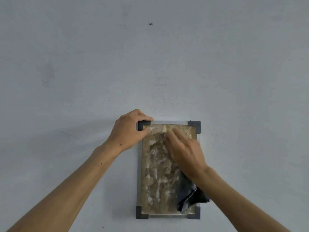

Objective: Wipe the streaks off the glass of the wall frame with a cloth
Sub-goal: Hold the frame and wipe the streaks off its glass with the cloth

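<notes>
**Two hands at a streaked wall frame, head view**

Nearest the camera, two bare forearms rise from the lower corners toward the frame [168,169], a tall rectangle that hangs flat on the pale wall [66,72] with dark caps on its four corners. A dark grey cloth [189,195] lies against the glass [157,173] at the lower right corner of the frame; its free end hangs crumpled past the right edge, and its upper part runs under the right wrist. The right hand [185,151] lies over the upper right part of the glass, blurred, with fingers stretched toward the top edge and pressing flat; how much cloth lies beneath the palm cannot be told. The left hand [129,129] grips the upper left corner of the frame: the forefinger curls over the top of the corner cap, and the thumb presses on the glass just below it. Whitish streaks cover the brown glass from top to bottom, thickest down the middle. Farthest up the wall, well apart from the frame, sits a small dark screw [151,23].
</notes>
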The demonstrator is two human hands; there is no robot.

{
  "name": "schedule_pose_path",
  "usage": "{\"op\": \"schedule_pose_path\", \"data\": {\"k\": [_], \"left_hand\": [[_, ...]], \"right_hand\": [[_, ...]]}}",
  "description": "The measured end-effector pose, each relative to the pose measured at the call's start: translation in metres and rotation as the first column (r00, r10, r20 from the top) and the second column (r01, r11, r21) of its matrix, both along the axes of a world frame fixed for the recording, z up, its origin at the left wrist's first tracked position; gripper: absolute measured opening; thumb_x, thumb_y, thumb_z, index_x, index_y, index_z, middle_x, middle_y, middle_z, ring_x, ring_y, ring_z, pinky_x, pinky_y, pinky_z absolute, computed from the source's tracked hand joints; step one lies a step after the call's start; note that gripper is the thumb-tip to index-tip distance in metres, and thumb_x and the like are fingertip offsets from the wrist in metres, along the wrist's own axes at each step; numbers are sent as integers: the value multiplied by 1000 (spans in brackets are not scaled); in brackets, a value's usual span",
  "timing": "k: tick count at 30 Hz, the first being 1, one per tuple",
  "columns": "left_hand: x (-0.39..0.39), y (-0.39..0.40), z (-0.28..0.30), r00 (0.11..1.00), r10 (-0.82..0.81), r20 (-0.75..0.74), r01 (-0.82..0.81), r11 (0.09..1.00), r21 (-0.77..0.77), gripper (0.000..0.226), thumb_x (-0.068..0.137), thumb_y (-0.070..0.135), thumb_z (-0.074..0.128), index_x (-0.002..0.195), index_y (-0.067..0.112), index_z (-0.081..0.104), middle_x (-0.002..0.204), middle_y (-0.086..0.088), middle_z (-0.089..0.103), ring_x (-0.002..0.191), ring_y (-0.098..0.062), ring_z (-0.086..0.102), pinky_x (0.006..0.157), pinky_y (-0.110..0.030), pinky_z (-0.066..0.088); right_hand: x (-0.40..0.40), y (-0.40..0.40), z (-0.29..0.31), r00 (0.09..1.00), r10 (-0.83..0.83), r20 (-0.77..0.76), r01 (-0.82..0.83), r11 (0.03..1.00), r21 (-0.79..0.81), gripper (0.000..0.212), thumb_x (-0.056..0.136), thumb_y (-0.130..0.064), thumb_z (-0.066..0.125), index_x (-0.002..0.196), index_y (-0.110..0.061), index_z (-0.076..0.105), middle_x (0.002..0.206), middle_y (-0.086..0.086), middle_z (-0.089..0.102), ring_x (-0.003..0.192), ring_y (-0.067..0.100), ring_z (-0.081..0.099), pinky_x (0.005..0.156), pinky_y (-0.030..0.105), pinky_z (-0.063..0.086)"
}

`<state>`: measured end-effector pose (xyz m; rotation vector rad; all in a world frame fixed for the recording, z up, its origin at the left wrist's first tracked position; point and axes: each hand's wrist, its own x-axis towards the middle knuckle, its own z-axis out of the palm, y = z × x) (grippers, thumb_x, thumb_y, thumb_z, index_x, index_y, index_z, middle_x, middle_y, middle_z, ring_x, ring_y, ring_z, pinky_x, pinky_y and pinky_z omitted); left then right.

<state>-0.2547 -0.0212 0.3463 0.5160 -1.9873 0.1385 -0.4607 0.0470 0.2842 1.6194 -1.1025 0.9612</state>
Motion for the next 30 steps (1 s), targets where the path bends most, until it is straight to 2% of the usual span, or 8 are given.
{"op": "schedule_pose_path", "data": {"k": [2, 4, 9, 14, 18, 22, 26, 30], "left_hand": [[1, 2, 1, 999, 26, 24, -26, 1000, 1, 29, 89, 24, 76, 116, 31, 75, 110, 17, 67, 103, -5, 65, 93, -34, 56], [1, 5, 3, 997, 56, 56, -56, 998, -1, 30, 89, 25, 76, 118, 32, 74, 112, 16, 67, 104, -7, 65, 94, -36, 56], [1, 11, 6, 992, 96, 87, -97, 995, 5, 32, 88, 30, 76, 120, 32, 73, 112, 16, 66, 103, -8, 65, 93, -36, 56], [0, 13, 6, 990, 107, 91, -108, 994, 12, 33, 88, 30, 77, 121, 31, 73, 113, 14, 67, 102, -8, 64, 94, -35, 57], [2, 11, 7, 991, 94, 92, -96, 995, 24, 33, 88, 28, 76, 121, 31, 73, 113, 15, 67, 103, -7, 64, 94, -34, 56], [2, 9, 6, 993, 85, 80, -88, 996, 32, 33, 87, 26, 76, 120, 31, 74, 112, 15, 67, 103, -7, 65, 94, -35, 56], [1, 10, 6, 995, 77, 58, -80, 996, 48, 30, 87, 28, 76, 117, 32, 75, 110, 17, 67, 101, -4, 64, 93, -34, 57], [3, 18, 8, 987, 109, 122, -118, 990, 71, 34, 88, 33, 76, 122, 31, 73, 116, 15, 66, 105, -6, 63, 97, -34, 54]], "right_hand": [[1, 0, -22, 987, 34, -157, -19, 995, 97, 25, 92, -5, 72, 107, -14, 54, 89, -5, 57, 57, 7, 39, 42, 20, 41], [-2, 3, -26, 970, 49, -237, -23, 993, 112, 21, 95, -7, 66, 108, -15, 52, 91, -5, 58, 58, 6, 40, 41, 21, 46], [4, -1, -5, 997, -11, 75, 13, 1000, -23, 14, 95, -9, 71, 97, -13, 58, 85, -6, 56, 49, 9, 43, 39, 26, 45], [12, -3, -31, 990, -14, -143, 27, 996, 87, 34, 84, -8, 81, 105, -14, 56, 89, -5, 60, 57, 3, 36, 43, 15, 32], [6, 1, -23, 999, -38, 6, 38, 999, 16, 24, 87, -14, 80, 100, -16, 59, 89, -7, 56, 55, 6, 36, 41, 20, 37], [7, 3, -40, 994, -32, -106, 41, 996, 81, 28, 85, -14, 82, 102, -16, 60, 91, -7, 57, 58, 5, 39, 43, 18, 40], [7, 5, -14, 994, -32, 104, 31, 999, 6, 13, 97, -20, 71, 96, -16, 59, 86, -7, 56, 48, 10, 45, 37, 27, 43], [17, 5, -19, 995, -19, -100, 31, 992, 125, 18, 91, -13, 77, 98, -17, 61, 87, -8, 59, 51, 8, 50, 39, 24, 46]]}}
